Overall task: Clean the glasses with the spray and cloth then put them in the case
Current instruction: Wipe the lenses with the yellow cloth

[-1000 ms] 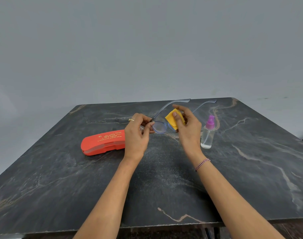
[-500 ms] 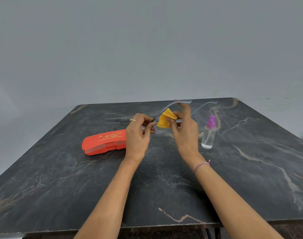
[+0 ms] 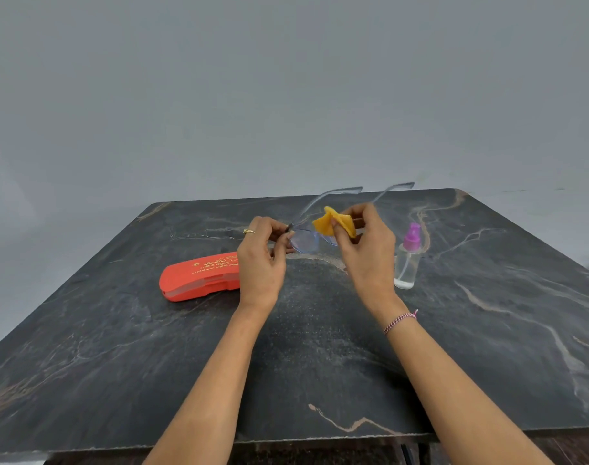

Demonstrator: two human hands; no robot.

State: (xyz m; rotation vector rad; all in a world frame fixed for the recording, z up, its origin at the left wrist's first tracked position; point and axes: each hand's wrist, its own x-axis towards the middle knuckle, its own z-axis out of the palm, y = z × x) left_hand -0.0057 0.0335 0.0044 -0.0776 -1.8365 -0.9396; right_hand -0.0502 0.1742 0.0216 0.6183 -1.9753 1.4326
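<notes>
- Two hands in play, both raised over the table (image 3: 320, 364).
- Left hand (image 3: 262, 260) pinches the glasses (image 3: 304, 241) at the left frame corner, fingers curled. The glasses hang in the air between the hands, temples pointing up and away.
- Right hand (image 3: 367, 253) pinches the cloth (image 3: 333, 221) between thumb and fingers at the right lens. The cloth hides most of that lens, so I can't tell if it covers both faces.
- Spray (image 3: 407, 260) stands upright on the table, just right of the right hand.
- Case (image 3: 199, 276) lies shut on the table to the left, one end hidden behind the left hand.
- My read: mid-wipe on the right lens, left lens bare, casing not started.
- Risk: the frame is held at one corner only. A hard rub on the far lens levers it, so the hinge could twist or the pinch could slip, dropping the glasses onto stone.
- Risk: the right wrist is near the spray, and a wide stroke could tip it.
- Risk: the cloth is bunched, so a bare fingertip may touch the lens and re-smear it.
- Risk: the case needs a free hand. Opening it while holding the glasses invites a drop.
</notes>
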